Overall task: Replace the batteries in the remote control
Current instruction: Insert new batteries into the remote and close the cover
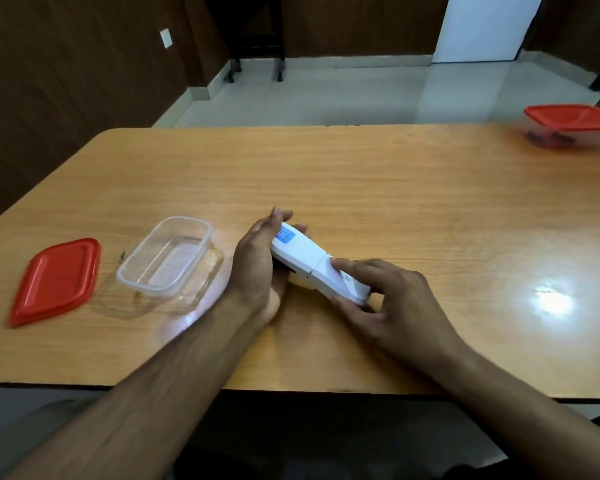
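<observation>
A white remote control point(309, 259) lies back side up, just above the wooden table point(378, 188), slanting from upper left to lower right. A blue sticker shows near its far end. My left hand point(260, 261) cups the far end from the left, fingers wrapped under and behind it. My right hand point(378, 299) pinches the near end, thumb on the side and fingers on the battery cover. A seam of the cover shows across the middle. No batteries are visible.
An open clear plastic box point(168, 258) stands left of my hands, its red lid point(58, 280) lying flat farther left. A second clear box with a red lid point(568, 124) and dark contents sits at the table's far right corner.
</observation>
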